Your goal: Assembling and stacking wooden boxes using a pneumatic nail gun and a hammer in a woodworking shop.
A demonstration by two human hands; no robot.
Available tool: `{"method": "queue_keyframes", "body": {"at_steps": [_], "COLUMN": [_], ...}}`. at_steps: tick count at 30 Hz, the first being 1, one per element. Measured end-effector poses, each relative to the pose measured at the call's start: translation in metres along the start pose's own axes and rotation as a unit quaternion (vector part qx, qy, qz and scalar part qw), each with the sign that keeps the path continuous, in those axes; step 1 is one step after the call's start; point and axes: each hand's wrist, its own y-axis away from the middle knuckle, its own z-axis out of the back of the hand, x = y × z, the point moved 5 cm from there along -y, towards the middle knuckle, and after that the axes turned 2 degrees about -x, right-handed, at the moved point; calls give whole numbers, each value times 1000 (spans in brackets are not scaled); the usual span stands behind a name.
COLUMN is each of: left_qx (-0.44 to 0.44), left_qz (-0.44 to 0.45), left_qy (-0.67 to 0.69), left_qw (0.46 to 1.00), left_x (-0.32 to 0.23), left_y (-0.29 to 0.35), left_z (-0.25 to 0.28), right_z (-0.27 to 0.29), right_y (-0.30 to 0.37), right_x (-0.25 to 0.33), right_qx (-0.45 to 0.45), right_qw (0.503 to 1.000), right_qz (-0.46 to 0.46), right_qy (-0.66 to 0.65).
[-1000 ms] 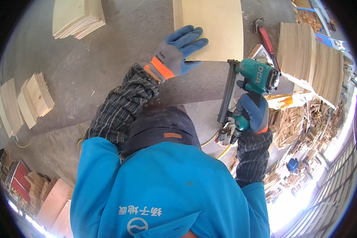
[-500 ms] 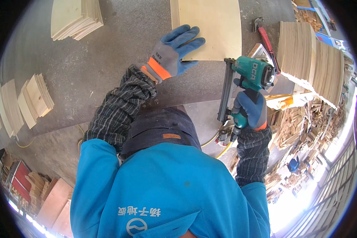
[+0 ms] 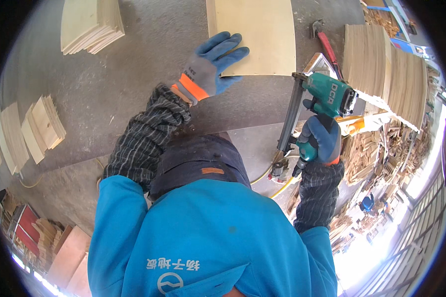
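Grey workbench is carrying a plywood panel. Left hand is pressing flat, fingers spread, on the panel; right hand is gripping the green nail gun.

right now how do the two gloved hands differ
The left hand lies open, fingers spread flat on the wooden board; the right hand is curled shut around the green nail gun. The left is farther out, the right nearer the body. Both wear blue gloves with orange cuffs.
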Motion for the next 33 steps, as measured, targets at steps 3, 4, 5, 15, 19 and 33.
{"method": "queue_keyframes", "body": {"at_steps": [3,4,5,15,19,33], "left_qx": [-6,-5,-5,2,9,49], "left_qz": [-6,-6,-7,-7,-4,23], "left_qy": [2,-1,-4,-5,-10,-21], "left_qw": [1000,1000,1000,1000,1000,998], "left_x": [0,0,0,-1,-1,-11], "left_y": [0,0,0,-1,-1,-5], "left_z": [-1,-2,-2,1,0,6], "right_z": [3,2,1,-2,-4,19], "right_y": [-5,-7,-7,-15,-15,-1], "right_x": [-3,-4,-6,-10,-10,-18], "right_qx": [-1,-1,-4,5,3,-89], "right_qw": [1000,1000,1000,999,999,996], "right_qz": [-7,-6,-14,-25,-37,5], "right_qy": [22,21,13,30,24,-20]}}
